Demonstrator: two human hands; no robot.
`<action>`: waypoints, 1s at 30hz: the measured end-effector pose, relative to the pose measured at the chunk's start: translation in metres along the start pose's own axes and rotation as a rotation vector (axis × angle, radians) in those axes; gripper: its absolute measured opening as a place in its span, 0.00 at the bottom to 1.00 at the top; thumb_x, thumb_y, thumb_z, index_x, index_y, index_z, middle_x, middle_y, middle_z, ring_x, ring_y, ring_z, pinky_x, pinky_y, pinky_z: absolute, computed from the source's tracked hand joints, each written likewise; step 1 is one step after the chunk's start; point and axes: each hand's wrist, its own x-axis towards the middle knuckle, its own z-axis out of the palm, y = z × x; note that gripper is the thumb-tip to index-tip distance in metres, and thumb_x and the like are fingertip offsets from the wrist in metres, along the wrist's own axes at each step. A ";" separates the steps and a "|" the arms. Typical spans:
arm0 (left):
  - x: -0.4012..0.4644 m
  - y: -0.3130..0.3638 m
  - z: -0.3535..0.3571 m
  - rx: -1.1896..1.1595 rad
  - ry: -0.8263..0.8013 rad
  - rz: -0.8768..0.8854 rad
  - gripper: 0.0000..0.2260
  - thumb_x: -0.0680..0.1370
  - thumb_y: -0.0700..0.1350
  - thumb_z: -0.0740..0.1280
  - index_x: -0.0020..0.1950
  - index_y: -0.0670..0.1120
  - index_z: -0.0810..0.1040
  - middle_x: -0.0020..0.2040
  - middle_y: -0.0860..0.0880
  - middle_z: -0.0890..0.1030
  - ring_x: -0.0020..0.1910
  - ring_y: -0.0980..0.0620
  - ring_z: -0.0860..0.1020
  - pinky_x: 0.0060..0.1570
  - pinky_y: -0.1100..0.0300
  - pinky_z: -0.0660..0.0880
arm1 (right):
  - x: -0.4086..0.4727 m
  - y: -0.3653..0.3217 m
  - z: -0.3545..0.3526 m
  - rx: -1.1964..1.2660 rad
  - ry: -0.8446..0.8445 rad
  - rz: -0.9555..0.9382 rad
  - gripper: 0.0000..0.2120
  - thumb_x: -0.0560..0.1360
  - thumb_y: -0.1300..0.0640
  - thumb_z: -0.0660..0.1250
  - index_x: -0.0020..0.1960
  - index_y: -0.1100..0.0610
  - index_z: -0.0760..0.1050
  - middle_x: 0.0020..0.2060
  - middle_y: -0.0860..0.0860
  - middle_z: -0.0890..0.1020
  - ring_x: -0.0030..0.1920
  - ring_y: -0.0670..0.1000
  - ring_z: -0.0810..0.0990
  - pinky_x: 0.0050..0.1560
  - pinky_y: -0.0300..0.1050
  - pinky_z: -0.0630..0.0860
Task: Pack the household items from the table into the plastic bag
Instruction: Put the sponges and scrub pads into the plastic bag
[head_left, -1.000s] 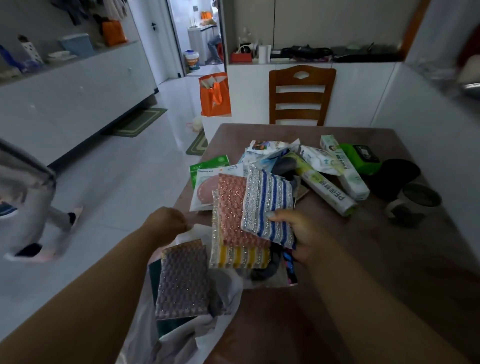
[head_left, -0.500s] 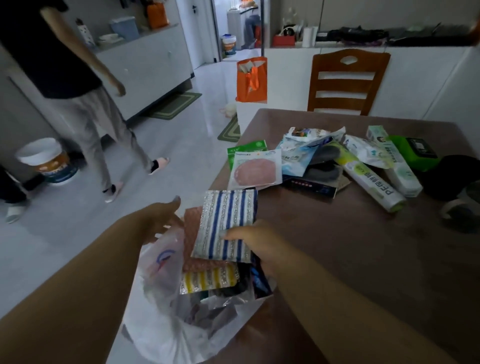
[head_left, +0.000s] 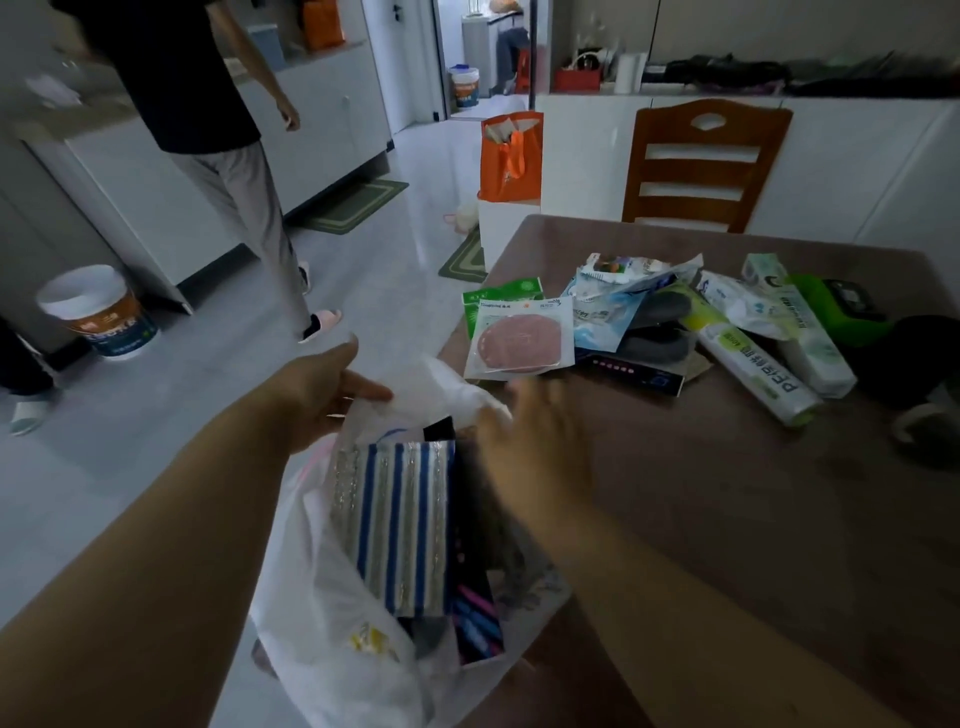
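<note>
Since half a second ago my right hand (head_left: 530, 452) has let go of the striped cloth (head_left: 400, 525); that cloth now sits inside the plastic bag (head_left: 317, 597), upright against the other packed things. The right hand is blurred, empty, fingers (head_left: 540, 395) spread loose above the bag's mouth, pointing toward the pile. My left hand (head_left: 322, 389) still holds the bag's top edge, fingers pinching the white plastic and pulling the mouth open at the tabletop's (head_left: 727, 519) near-left corner. The bag hangs partly off the edge.

Still to pack on the tabletop: a pink pad in a clear packet (head_left: 519, 340) nearest the bag, a green packet (head_left: 498, 296) behind it, blue-white pouches (head_left: 608, 306), a dark flat box (head_left: 639, 371), a cling film roll (head_left: 753, 374), a white carton (head_left: 800, 322) beside it, a green box (head_left: 841, 312) further right. A mug (head_left: 924, 415) stands at the right edge, blurred.

Around: a wooden chair (head_left: 701, 166) at the far side, an orange bag (head_left: 511, 156) on a white stand, another person (head_left: 208, 156) walking on the floor to the left, a bucket (head_left: 98, 312) by the cabinets. Nothing lies between my right hand and the pink packet.
</note>
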 end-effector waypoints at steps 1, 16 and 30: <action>0.001 -0.001 0.001 0.016 0.010 0.008 0.32 0.80 0.59 0.54 0.35 0.37 0.84 0.49 0.37 0.83 0.51 0.40 0.76 0.53 0.53 0.74 | 0.010 0.017 -0.002 -0.110 -0.048 0.103 0.28 0.72 0.38 0.58 0.63 0.55 0.70 0.58 0.54 0.76 0.58 0.56 0.75 0.55 0.52 0.74; 0.027 0.042 0.118 0.120 -0.144 0.160 0.30 0.79 0.60 0.56 0.31 0.43 0.86 0.47 0.36 0.83 0.45 0.40 0.78 0.48 0.53 0.78 | 0.022 0.127 -0.177 0.064 -0.259 0.466 0.14 0.75 0.51 0.68 0.34 0.58 0.78 0.28 0.52 0.78 0.27 0.48 0.76 0.25 0.37 0.69; 0.007 0.067 0.232 0.375 -0.295 0.365 0.09 0.76 0.55 0.65 0.42 0.54 0.82 0.58 0.46 0.80 0.51 0.49 0.77 0.56 0.54 0.71 | -0.006 0.136 -0.212 -0.258 0.114 0.014 0.25 0.63 0.42 0.72 0.59 0.45 0.72 0.52 0.45 0.78 0.51 0.46 0.75 0.47 0.47 0.77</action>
